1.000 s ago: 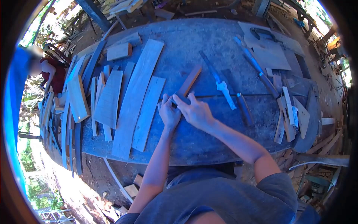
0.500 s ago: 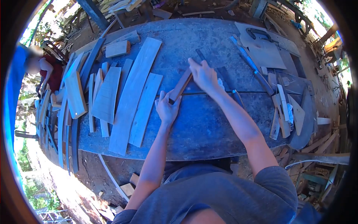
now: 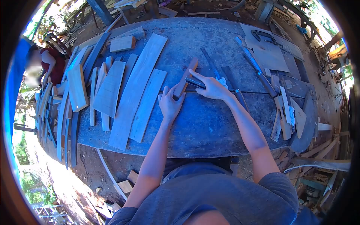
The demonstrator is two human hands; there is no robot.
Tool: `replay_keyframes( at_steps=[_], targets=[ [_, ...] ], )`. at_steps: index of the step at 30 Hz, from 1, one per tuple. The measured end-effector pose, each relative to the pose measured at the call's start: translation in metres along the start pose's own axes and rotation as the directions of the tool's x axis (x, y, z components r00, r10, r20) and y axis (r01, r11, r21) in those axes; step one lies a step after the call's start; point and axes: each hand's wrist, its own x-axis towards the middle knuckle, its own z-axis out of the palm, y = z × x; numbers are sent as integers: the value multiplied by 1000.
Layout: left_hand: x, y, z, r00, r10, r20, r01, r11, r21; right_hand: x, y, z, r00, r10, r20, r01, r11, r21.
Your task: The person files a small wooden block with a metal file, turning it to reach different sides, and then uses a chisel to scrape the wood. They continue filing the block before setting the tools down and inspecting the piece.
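Observation:
My left hand point(image 3: 170, 104) grips the near end of a narrow brown wooden block point(image 3: 186, 77), which lies slanted on the worktable. My right hand point(image 3: 212, 88) is closed around a short dark tool point(image 3: 195, 82), its index finger reaching to the block. The tool's tip is beside the block's right side; whether they touch is too small to tell. Just beyond my right hand lie a long dark file-like bar point(image 3: 210, 62), a dark flat piece point(image 3: 228, 77) and a crumpled white scrap point(image 3: 222, 81).
Several boards and strips, one a long plank point(image 3: 138, 90), cover the left of the worktable point(image 3: 202, 131). At right are a blue-edged long tool point(image 3: 250, 58), a clamp point(image 3: 266, 35) on a flat sheet and wood offcuts. Another person point(image 3: 52, 63) is at far left.
My right hand has moved back from the block's far end toward me, and a dark tool now shows in it. My left hand still holds the near end. The view has shifted slightly.

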Motion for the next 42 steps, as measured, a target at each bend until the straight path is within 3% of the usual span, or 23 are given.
replay_keyframes(
  at_steps=[1, 5, 7, 9, 11, 12, 13, 15, 16, 19, 20, 22, 25, 26, 27, 29, 31, 33, 34, 35, 37, 41, 42],
  targets=[
    [0, -4, 3, 997, 52, -53, -53, 998, -34, -4, -11, -3, 991, 101, 86, -96, 994, -56],
    [0, -12, 7, 991, 105, -85, -115, 986, -122, -24, -33, 17, 996, -11, 87, 20, 994, -108],
    [0, -16, 11, 994, 81, -70, -89, 987, -130, -25, -26, 46, 985, -173, -25, 173, 984, 33],
    [0, -18, 10, 996, 58, -61, -65, 989, -131, -20, -22, 57, 960, -269, -75, 271, 963, 11],
    [0, -15, 7, 993, 109, -54, -113, 990, -79, -14, -25, 61, 865, -290, -409, 367, 922, 123],
    [-1, -13, 10, 991, 84, -103, -92, 993, -76, -17, -33, 48, 915, -143, -378, 199, 973, 114],
    [-1, -12, 10, 991, 92, -97, -100, 992, -77, -21, -44, 40, 913, -135, -384, 193, 974, 116],
    [-1, -11, 12, 995, 37, -88, -46, 993, -105, -27, -60, 37, 947, 93, -306, -144, 978, -148],
    [-2, -14, 13, 996, 43, -81, -51, 993, -104, -26, -50, 56, 880, -207, -428, 60, 941, -332],
    [0, -22, 10, 994, 106, -28, -109, 986, -123, -13, -29, 45, 926, -196, -322, 46, 907, -419],
    [0, -15, 7, 996, 78, -38, -83, 983, -166, 4, -12, 37, 877, -202, -437, -22, 889, -457],
    [-3, 0, 1, 997, 41, -64, -50, 987, -153, 33, 14, 1, 828, -6, -561, -154, 959, -238],
    [-4, -7, 4, 986, 119, -117, -131, 986, -104, 31, 30, 12, 803, -25, -596, -270, 875, -401],
    [-3, -12, 5, 978, 165, -127, -181, 975, -129, 19, 25, 15, 778, 113, -618, -338, 904, -260],
    [6, -10, 7, 977, 163, -138, -182, 974, -133, 20, 36, 9, 778, 102, -620, -333, 904, -270],
    [2, -9, 8, 983, 167, -78, -170, 985, -39, 6, 61, 24, 598, 4, -801, -171, 978, -123],
    [2, 0, 6, 988, 134, -80, -140, 987, -73, 1, 36, 1, 605, 109, -789, -185, 983, -6],
    [0, 2, 4, 997, 72, -29, -73, 997, -33, 8, 19, -7, 564, -162, -810, 107, 987, -123],
    [1, 0, 6, 995, 92, -48, -94, 995, -40, 11, 17, -6, 682, -179, -709, 35, 976, -213],
    [1, 0, 7, 995, 86, -47, -88, 995, -39, 15, 19, -3, 686, -179, -705, 37, 977, -211],
    [0, 0, 7, 993, 104, -63, -108, 993, -55, 26, 18, 2, 797, -51, -602, -88, 976, -200],
    [-2, -13, 14, 991, 110, -70, -116, 989, -93, 5, -32, 45, 851, -112, -514, -89, 932, -351],
    [-2, -27, 19, 983, 173, -52, -178, 977, -118, -4, -42, 55, 892, -174, -418, 2, 924, -381]
  ],
)
